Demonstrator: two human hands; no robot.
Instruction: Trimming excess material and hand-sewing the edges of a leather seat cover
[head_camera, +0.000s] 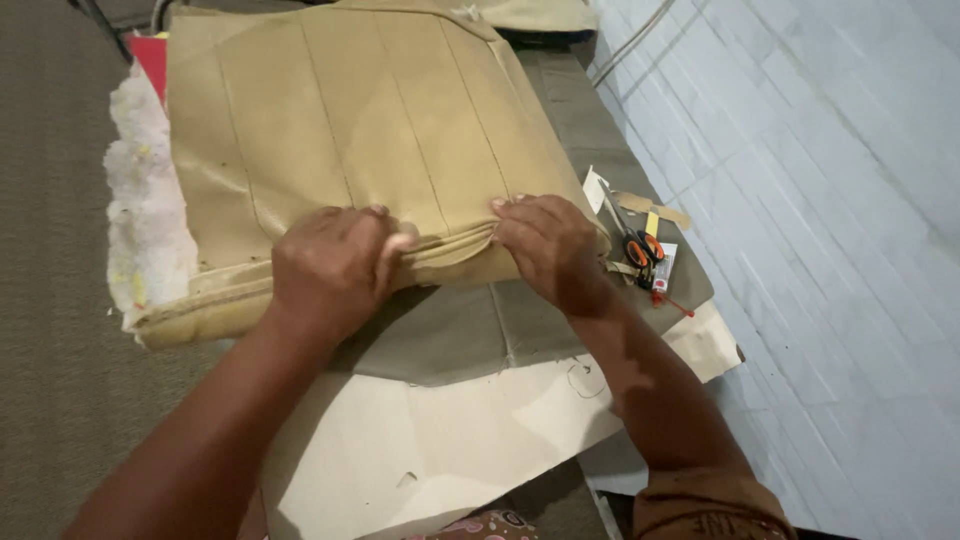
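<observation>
Grey felt-covered worktable (60, 330): left hand (335, 262), right hand (548, 245) both pinched shut on tan ribbed vinyl seat cover (370, 130) front seam, mid-fitting over white foam (145, 215); next move needs even pull along edge

Seat cover (360, 130): tan leatherette, stitched into lengthwise panels, lying flat over white foam padding (145, 210). Near edge bunched into folds; foam protrudes along the left side.

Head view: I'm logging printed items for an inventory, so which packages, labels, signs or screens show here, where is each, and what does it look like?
Small packet: flat, white with red print, on the table's right edge under the orange-handled scissors, just right of the right hand.
White paper slip: small, angled, beside the tan seat cover; print not legible.
No signs or screens.
</observation>
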